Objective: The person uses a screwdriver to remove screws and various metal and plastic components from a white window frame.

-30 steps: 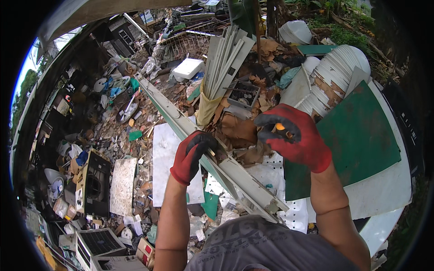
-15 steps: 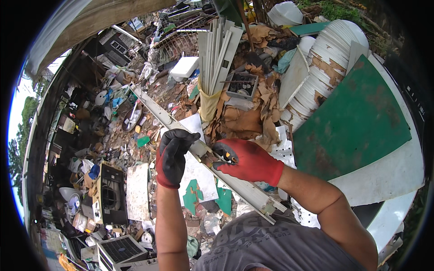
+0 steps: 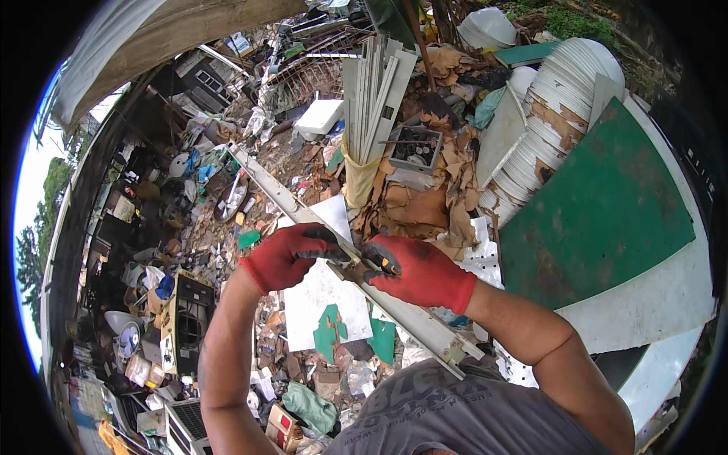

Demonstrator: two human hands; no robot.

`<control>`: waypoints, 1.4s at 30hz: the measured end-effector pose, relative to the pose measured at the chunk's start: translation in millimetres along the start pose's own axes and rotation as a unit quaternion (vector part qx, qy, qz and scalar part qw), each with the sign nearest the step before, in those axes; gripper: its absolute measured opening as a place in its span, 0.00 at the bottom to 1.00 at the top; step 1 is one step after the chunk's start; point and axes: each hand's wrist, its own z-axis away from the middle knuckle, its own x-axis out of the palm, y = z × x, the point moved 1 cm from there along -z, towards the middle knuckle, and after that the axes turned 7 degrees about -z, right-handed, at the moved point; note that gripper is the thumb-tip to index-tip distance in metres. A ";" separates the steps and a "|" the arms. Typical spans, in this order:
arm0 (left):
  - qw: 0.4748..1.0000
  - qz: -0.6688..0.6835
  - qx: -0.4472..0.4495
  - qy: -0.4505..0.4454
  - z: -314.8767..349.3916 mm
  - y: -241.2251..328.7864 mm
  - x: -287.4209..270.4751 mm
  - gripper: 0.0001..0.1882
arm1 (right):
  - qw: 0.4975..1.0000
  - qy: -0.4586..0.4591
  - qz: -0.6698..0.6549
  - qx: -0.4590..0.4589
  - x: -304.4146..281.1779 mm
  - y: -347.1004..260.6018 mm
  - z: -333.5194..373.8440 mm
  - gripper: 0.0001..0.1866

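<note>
A long, off-white metal rail [image 3: 413,322] with a channel shape slants from the far left down to my waist. My left hand [image 3: 292,254], in a red glove with dark fingertips, is closed on the rail's edge near its middle. Just right of it, my right hand [image 3: 425,273], gloved the same way, is closed around a small orange-and-black thing [image 3: 390,266] against the rail; most of that thing is hidden in the fingers. A brownish patch shows on the rail between both hands.
Mixed scrap covers the ground. A yellowish sack [image 3: 362,178] of upright pale strips stands ahead, beside a grey box [image 3: 416,149]. At right lie a large green sheet [image 3: 599,212] and a stack of white ribbed rounds [image 3: 561,106]. A white sheet [image 3: 303,303] lies below my hands.
My left hand has turned over, and its fingers have come down onto the rail. My left forearm has swung outward to the left. My right hand stays at nearly the same place on the rail.
</note>
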 end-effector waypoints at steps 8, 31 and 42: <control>0.985 -0.107 0.033 -0.134 -15.2 -9.6 -2.1 0.27 | 0.999 -0.036 0.002 0.028 -6.9 -14.8 -2.7 0.36; 0.993 0.041 -0.080 0.076 -1.4 -25.7 -9.4 0.13 | 0.998 0.051 0.004 -0.043 3.4 7.2 0.2 0.32; 0.964 -0.052 -0.171 0.199 -5.3 -42.5 22.3 0.12 | 0.998 0.043 0.016 -0.036 1.2 2.4 0.9 0.32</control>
